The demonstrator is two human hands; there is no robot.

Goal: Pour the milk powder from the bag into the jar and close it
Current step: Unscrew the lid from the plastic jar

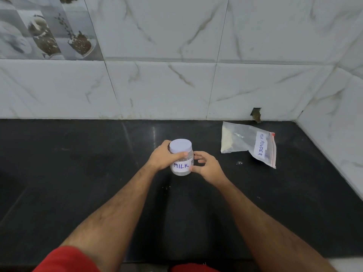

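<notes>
A small clear jar (181, 167) with a white label reading "MILK" stands on the black counter (78, 173) at the centre. Its pale lavender lid (180, 145) sits on top. My left hand (164, 157) wraps around the jar's left side, thumb across the front just below the lid. My right hand (208, 166) is beside the jar's right side, fingers spread, thumb touching the label's edge. A clear zip bag (248, 143) labelled "MILK POWDER" lies flat at the back right, with a little pale powder in its left corner.
White marble-look tiled walls (196, 85) rise behind the counter and along its right side, forming a corner by the bag. A few white specks of powder (239, 163) lie on the counter between jar and bag.
</notes>
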